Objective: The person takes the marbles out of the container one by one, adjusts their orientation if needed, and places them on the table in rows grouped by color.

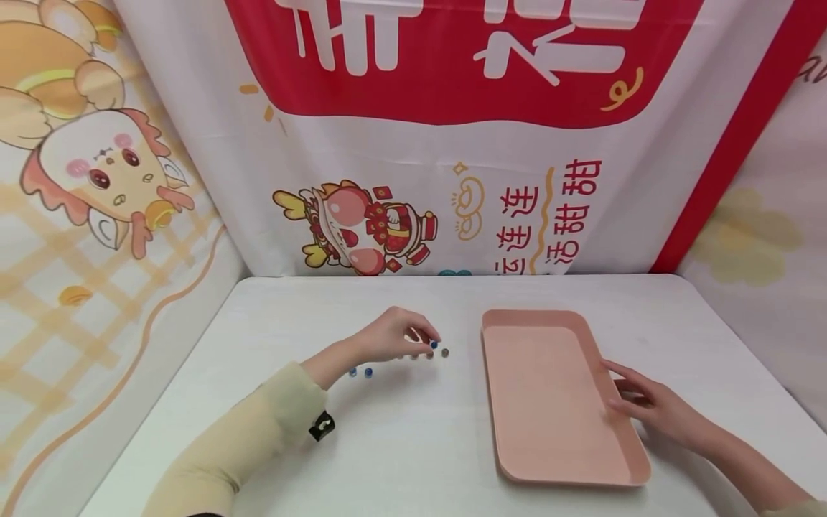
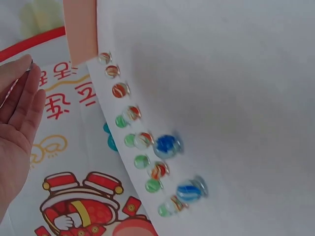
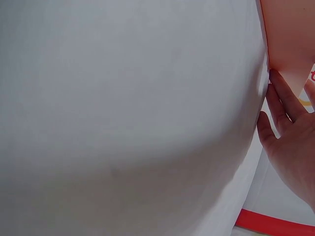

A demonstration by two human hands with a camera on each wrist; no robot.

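Observation:
My left hand point(image 1: 394, 334) pinches a small blue marble point(image 1: 434, 345) between thumb and fingertips, just above the white table. In the left wrist view, only a dark sliver shows between that hand's fingertips. Below it, a row of glass marbles with red swirls point(image 2: 119, 90) and green marbles point(image 2: 141, 161) lies on the table, partly hidden by the hand in the head view. Two larger blue marbles point(image 2: 189, 191) lie nearer the wrist. My right hand point(image 1: 665, 409) holds the right rim of a pink tray point(image 1: 549, 402), thumb and a finger over the edge.
The tray stands flat on the white table point(image 1: 413, 452), right of the marbles. Behind the table hangs a printed red and white cloth point(image 1: 400, 158). Printed cloths also line the left and right sides.

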